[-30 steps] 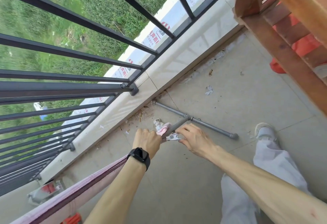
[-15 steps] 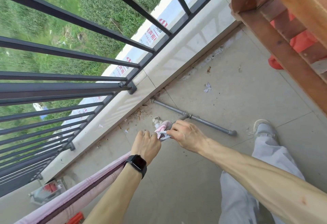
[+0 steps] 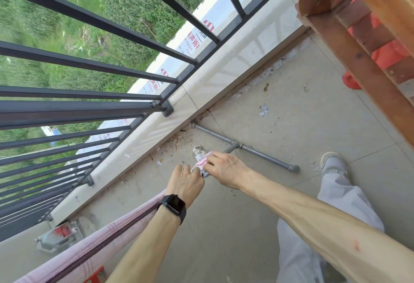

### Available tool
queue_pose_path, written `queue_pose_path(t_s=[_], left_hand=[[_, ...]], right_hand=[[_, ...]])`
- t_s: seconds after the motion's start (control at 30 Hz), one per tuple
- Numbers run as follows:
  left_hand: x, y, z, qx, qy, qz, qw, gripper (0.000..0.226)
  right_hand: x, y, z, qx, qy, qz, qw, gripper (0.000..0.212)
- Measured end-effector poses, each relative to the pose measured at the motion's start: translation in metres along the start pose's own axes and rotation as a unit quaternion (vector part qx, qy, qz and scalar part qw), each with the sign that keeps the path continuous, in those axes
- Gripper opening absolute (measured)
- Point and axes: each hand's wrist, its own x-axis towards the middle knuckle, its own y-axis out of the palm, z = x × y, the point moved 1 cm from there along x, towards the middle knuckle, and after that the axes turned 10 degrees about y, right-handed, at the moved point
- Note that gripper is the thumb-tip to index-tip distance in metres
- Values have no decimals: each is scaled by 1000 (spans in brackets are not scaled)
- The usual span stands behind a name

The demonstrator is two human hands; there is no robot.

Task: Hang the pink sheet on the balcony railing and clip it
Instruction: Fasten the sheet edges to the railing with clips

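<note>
The pink sheet (image 3: 107, 235) lies folded over a dark line that runs from the lower left up to my hands. My left hand (image 3: 184, 182), with a black watch on its wrist, is shut on the sheet's bunched end. My right hand (image 3: 226, 168) pinches the tip of that end (image 3: 205, 157) right beside my left fingers. The metal clip is almost fully hidden under my right fingers. The dark balcony railing (image 3: 89, 110) stands to the left, apart from both hands.
A pale stone ledge (image 3: 224, 74) carries the railing. A grey pipe (image 3: 253, 150) lies on the tiled floor just beyond my hands. A brown wooden frame (image 3: 358, 59) with something orange-red (image 3: 387, 54) behind it fills the upper right. My leg and shoe (image 3: 333, 164) are at right.
My right hand has moved left onto the sheet's end, and the metal clip seen between my hands a second ago is now covered. My left hand keeps its hold.
</note>
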Motion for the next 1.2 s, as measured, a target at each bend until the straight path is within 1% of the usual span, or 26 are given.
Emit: queue_pose_path(t_s=[0.07, 0.13, 0.2, 0.27, 0.4, 0.5, 0.63, 0.7, 0.77, 0.87, 0.93, 1.0, 1.07, 1.13, 1.2], left_hand=[[3, 1, -2, 11, -18, 24, 999, 32], [3, -9, -3, 9, -34, 46, 998, 34], [-1, -17, -3, -4, -61, 54, 997, 33], [-12, -28, -2, -19, -77, 56, 995, 32], [-42, -58, 0, -58, -114, 56, 990, 28], [-79, -87, -5, -106, -142, 11, 984, 26], [-129, -131, -22, -201, -158, -89, 963, 24], [-147, -154, -36, -238, -157, -131, 949, 23], [-166, -177, -51, -268, -146, -157, 939, 24], [-184, -214, -70, -279, -122, -222, 926, 25], [-191, -240, -79, -283, -105, -270, 914, 23], [-200, -261, -90, -280, -79, -327, 899, 23], [-204, -279, -98, -275, -59, -373, 884, 22], [-204, -302, -113, -268, -22, -424, 865, 22], [-202, -328, -131, -242, 23, -460, 854, 26]], right_hand=[[0, -6, -3, -11, 34, 53, 998, 18], [-1, -12, -3, -10, 55, 93, 994, 26], [-5, -21, -1, 8, 86, 116, 989, 40], [-12, -34, 4, 13, 106, 122, 987, 44], [-40, -72, 19, -6, 138, 105, 985, 49], [-72, -118, 39, -18, 169, 93, 981, 53], [-118, -198, 67, -39, 206, 66, 976, 43], [-140, -242, 81, -55, 223, 34, 973, 40], [-163, -285, 102, -71, 243, -2, 967, 39], [-201, -344, 131, -76, 261, -78, 959, 38], [-228, -373, 143, -104, 266, -127, 950, 37], [-261, -391, 156, -124, 281, -186, 933, 34], [-287, -395, 164, -115, 292, -233, 921, 33], [-323, -399, 171, -117, 326, -283, 894, 31], [-356, -402, 175, -120, 366, -328, 863, 29]])
